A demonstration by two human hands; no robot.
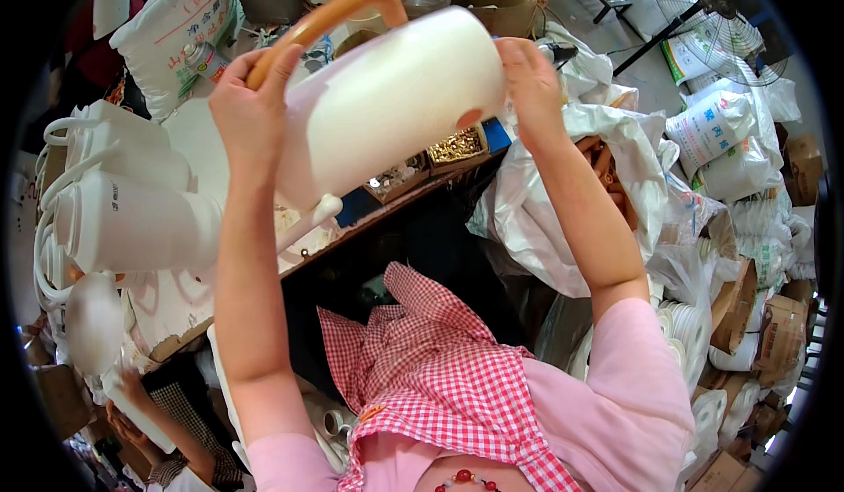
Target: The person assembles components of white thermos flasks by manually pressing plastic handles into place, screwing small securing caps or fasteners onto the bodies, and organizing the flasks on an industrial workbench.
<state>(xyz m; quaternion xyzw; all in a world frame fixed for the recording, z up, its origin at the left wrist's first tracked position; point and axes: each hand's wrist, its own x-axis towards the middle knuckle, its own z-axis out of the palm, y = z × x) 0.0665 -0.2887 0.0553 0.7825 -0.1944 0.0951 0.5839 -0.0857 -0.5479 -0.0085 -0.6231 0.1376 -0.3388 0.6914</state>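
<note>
A large white thermos jug body [387,96] is held up on a slant over the bench, with an orange-brown handle [343,13] along its upper side. My left hand [251,101] is closed round the near-left end of that handle. At the jug's right end is my right hand [534,92], its fingers bent against the end and partly hidden. A round brownish spot [469,119] shows on the jug's lower side. Beneath the jug a white rod with a rounded knob [327,208] sticks out over the bench edge.
Several white jugs with handles [132,224] lie at the left. Small boxes of brass-coloured parts [457,146] line the bench edge. To the right an open white sack [549,219] holds orange-brown handles [607,171]. A co-worker's hands [132,422] show at lower left; a fan [721,21] stands upper right.
</note>
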